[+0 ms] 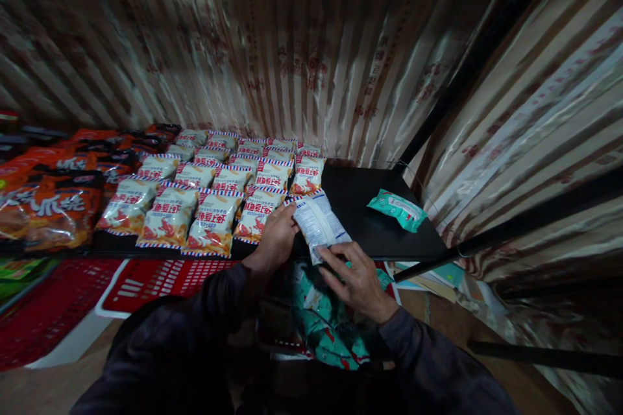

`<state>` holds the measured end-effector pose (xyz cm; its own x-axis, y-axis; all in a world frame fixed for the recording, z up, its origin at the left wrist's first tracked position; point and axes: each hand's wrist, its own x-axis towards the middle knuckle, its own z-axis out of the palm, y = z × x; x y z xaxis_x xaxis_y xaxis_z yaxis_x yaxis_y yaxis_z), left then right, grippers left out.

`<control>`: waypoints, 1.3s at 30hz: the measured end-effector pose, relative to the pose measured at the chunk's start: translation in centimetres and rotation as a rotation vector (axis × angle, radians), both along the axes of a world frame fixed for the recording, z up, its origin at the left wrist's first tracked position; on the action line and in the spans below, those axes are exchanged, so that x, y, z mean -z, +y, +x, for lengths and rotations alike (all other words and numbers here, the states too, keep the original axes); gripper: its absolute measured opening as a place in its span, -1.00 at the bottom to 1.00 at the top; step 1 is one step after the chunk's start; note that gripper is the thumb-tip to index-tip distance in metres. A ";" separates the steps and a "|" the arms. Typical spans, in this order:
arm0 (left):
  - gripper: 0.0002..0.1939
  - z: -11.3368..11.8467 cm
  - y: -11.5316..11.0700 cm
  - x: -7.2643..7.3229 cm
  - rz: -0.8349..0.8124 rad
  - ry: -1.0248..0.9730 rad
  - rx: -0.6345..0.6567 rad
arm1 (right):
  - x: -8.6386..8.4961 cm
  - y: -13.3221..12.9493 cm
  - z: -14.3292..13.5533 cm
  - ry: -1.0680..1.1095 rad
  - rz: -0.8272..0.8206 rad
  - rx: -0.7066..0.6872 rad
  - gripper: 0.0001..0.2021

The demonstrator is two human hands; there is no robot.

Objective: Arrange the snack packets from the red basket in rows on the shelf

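Observation:
A snack bag [318,217] lies back side up between my hands, at the right end of the rows of bags, its printed text and pale centre seam showing. The fingers of my left hand [277,233] are closed on its left edge. At the bag's lower end, my right hand [357,275] grips with its fingertips, the other fingers slightly apart. Beside the left hand stand several white snack bags [210,220] with red lettering and striped edges. Under my right hand, a heap of green packets [324,318] sits in a dark basket, partly hidden.
A single green packet [398,209] lies on the black shelf [360,181] at right. Orange snack bags [63,207] fill the left side. Red baskets [160,282] sit below the shelf's front edge. Black metal bars [467,249] and a striped curtain [311,45] bound the shelf.

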<state>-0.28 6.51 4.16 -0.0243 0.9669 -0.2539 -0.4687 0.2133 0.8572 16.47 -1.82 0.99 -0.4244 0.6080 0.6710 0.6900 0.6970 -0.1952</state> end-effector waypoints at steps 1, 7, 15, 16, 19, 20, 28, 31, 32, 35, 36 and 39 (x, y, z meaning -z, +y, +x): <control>-0.92 -0.1 0.1 0.0 0.002 -0.006 -0.016 | 0.0 0.1 0.1 0.073 0.002 0.040 -0.59; -0.94 -0.1 0.3 0.1 -0.030 -0.063 0.039 | 1.2 1.6 1.4 0.683 -0.369 0.326 -0.61; -0.88 0.8 -1.1 0.7 0.023 0.018 0.341 | 1.3 3.2 2.3 1.296 -0.881 0.156 -0.49; -0.86 0.9 -1.3 0.8 0.033 0.024 0.371 | 1.1 3.2 2.3 1.302 -0.898 0.130 -0.50; -0.81 1.2 -1.8 1.1 0.051 0.042 0.433 | 0.6 3.3 2.2 1.300 -0.941 0.094 -0.58; -0.79 1.2 -1.9 1.1 0.052 0.049 0.447 | 0.5 3.4 2.2 1.313 -0.947 0.099 -0.61; -0.73 1.7 -2.9 1.1 0.041 0.037 0.500 | 0.2 3.9 2.0 1.461 -0.887 0.187 -0.71; -0.68 1.8 -3.3 1.4 0.020 0.040 0.533 | 0.3 4.1 2.0 1.529 -0.876 0.220 -0.70; -0.66 1.8 -3.4 1.4 0.012 0.041 0.537 | 0.3 4.2 2.0 1.542 -0.873 0.230 -0.70; -0.62 1.7 -3.8 1.4 -0.003 0.037 0.541 | 0.4 4.4 2.0 1.561 -0.865 0.254 -0.70; -0.60 1.8 -3.9 1.4 -0.009 0.029 0.544 | 0.4 4.5 1.9 1.563 -0.859 0.263 -0.70; -0.47 1.9 -4.3 1.7 -0.033 -0.010 0.573 | 0.3 4.5 1.9 1.565 -0.834 0.276 -0.70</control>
